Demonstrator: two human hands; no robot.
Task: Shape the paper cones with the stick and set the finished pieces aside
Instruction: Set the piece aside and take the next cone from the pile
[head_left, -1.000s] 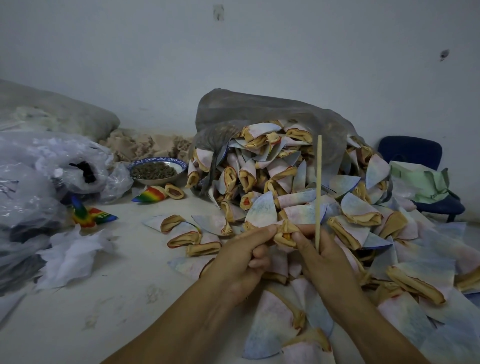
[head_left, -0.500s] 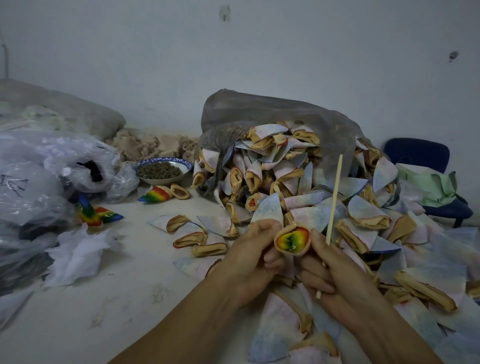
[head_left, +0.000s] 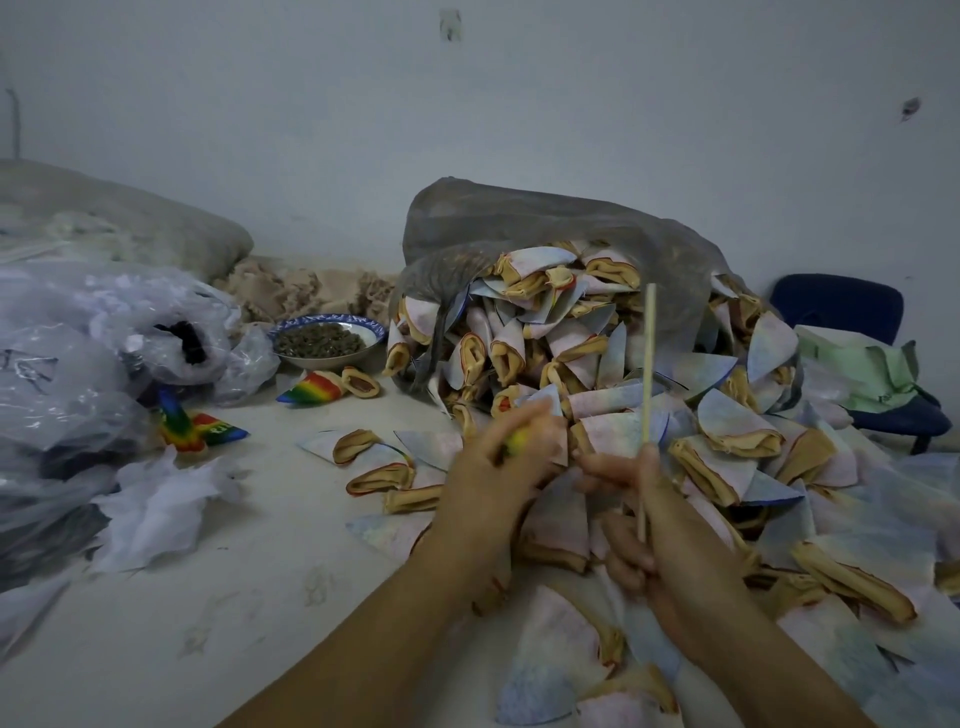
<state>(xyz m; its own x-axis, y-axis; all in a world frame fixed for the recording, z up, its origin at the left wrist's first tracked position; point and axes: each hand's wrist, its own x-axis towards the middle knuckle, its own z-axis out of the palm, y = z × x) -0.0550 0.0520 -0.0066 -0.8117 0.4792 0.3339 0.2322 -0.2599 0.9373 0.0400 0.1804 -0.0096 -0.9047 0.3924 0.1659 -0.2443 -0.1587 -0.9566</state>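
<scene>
The left hand is blurred, its fingers curled round a small paper cone with a yellow-green patch — closed on it. Just beside it, the right hand grips a thin pale wooden stick, upright, rising well above the knuckles. Beyond both hands spills a heap of folded pastel cones with tan rims from a grey plastic bag.

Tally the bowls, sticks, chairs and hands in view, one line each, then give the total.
bowl: 1
stick: 1
chair: 1
hands: 2, the left hand around a blurred paper cone, the right hand holding the stick
Total: 5
</scene>
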